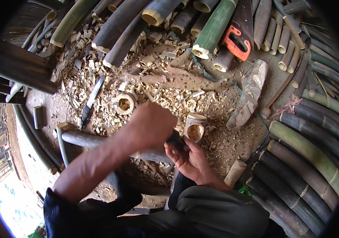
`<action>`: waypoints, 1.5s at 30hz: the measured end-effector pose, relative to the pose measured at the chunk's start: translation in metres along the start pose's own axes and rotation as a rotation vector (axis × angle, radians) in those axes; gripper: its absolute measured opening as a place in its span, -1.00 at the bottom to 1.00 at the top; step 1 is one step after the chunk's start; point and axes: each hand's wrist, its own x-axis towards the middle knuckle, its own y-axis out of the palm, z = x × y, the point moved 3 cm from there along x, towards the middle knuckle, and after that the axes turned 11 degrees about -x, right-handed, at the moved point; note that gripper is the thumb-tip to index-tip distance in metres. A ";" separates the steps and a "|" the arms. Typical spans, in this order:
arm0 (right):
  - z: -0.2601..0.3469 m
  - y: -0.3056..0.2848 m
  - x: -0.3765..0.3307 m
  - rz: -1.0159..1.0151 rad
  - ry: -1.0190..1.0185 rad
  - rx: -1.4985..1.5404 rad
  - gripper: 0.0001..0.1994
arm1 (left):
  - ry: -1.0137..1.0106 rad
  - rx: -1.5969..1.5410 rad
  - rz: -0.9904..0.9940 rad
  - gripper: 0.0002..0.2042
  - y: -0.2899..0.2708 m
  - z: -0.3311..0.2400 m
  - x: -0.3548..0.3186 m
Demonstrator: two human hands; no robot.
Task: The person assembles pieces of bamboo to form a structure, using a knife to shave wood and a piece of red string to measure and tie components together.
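My left hand (pixel 151 121) is closed in a fist, back of the hand up, slightly smeared by motion; what it grips, if anything, is hidden. Just below and right of it, my right hand (pixel 189 160) lies palm up, fingers curled and thumb pressed against a small dark piece (pixel 175 139) whose kind I cannot make out. Beyond the right fingertips stands a short bamboo section (pixel 197 118) with an opening cut in its side. A thick-walled bamboo piece (pixel 124 104) with wood bits inside sits past my left wrist. To the left lies a knife (pixel 92 98) with a dark handle.
Pale wood chips (pixel 157 89) cover the ground. A handsaw with an orange handle (pixel 236 43) leans among bamboo poles at the back. A rough log (pixel 250 95) lies right of centre. Dark and green bamboo poles (pixel 308 152) line the right. A bamboo pole (pixel 84 139) crosses before my legs.
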 end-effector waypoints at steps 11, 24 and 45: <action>0.010 -0.027 -0.012 -0.435 0.053 -0.639 -0.70 | -0.250 -0.977 0.253 -0.68 0.147 0.008 -0.044; -0.007 -0.019 -0.021 -0.049 0.179 -0.281 -0.76 | -0.155 -0.053 -0.022 -0.79 0.068 -0.039 -0.074; 0.073 -0.066 -0.025 -0.456 0.092 -1.575 -0.57 | -0.560 -1.137 -0.150 -0.28 0.202 -0.120 -0.029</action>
